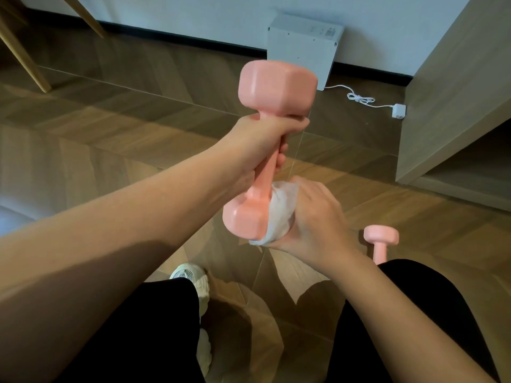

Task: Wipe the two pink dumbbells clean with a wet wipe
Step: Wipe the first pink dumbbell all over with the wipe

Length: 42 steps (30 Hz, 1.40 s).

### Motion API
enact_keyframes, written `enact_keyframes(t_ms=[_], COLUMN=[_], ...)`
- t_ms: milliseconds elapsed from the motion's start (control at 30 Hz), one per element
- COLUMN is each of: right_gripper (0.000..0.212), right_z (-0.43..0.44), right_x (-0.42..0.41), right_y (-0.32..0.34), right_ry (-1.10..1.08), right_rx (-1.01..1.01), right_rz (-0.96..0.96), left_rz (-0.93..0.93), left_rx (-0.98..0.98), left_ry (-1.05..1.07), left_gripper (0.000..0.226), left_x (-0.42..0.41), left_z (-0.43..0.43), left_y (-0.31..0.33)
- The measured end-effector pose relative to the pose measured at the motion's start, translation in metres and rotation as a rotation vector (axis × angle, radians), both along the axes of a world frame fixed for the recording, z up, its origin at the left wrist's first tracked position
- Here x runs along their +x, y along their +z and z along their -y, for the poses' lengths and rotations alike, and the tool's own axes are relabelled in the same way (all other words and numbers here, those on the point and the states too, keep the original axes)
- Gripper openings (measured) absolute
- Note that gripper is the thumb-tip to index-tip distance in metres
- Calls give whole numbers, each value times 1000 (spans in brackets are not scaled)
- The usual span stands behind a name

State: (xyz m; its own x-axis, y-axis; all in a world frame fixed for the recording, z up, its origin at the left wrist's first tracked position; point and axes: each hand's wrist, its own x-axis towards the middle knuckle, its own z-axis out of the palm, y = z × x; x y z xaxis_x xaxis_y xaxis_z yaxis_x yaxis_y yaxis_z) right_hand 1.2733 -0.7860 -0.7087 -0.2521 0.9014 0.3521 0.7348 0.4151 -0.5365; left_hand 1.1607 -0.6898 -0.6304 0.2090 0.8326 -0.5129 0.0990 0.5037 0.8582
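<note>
My left hand point(257, 145) grips the handle of a pink dumbbell point(276, 89) and holds it tilted in the air above the floor. Around the dumbbell's lower head, my right hand point(312, 217) wraps a white wet wipe point(279, 214), fingers curled over it from the right side. A second pink dumbbell point(381, 239) stands on the floor at the right, its lower part hidden behind my knee.
Wooden floor all around. A white box appliance point(301, 45) leans on the back wall with a white cable and plug point(398, 111). A wooden cabinet point(456, 106) stands at the right, chair legs point(25, 59) at far left. My legs and white shoe point(193, 277) are below.
</note>
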Motion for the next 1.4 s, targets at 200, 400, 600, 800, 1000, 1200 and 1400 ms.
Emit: enact_keyframes(t_ms=[200,400,600,800,1000,1200,1400], right_gripper=[78,78,83,78,46,28,28], right_z=[-5,-3,-6,-10,-7,-11,-5], right_x=[7,2,0,14,18,11,14], right_y=[-2,-3,-9,-10,0,9,13], right_ry=[121,14,14,148,266,216,-51], right_rx=[-211,-100,-117,-319,-481,-552,-402], right_rz=[-267,-125,-44,-211,-250,-491,-497], left_rz=[207,156,43,62,46,111,117], left_rx=[-91,-63,-21,83,115,104,132], left_ry=[-71,-53,82,22,-8,-148,-138], left_gripper=[39,29,33,33,37,36,41], left_x=[-8,-6,-4,-7,-10,-3,-7], left_z=[-5,-2,-3,-4,-2,5,1], left_y=[6,2,-3,3,2,0,-2])
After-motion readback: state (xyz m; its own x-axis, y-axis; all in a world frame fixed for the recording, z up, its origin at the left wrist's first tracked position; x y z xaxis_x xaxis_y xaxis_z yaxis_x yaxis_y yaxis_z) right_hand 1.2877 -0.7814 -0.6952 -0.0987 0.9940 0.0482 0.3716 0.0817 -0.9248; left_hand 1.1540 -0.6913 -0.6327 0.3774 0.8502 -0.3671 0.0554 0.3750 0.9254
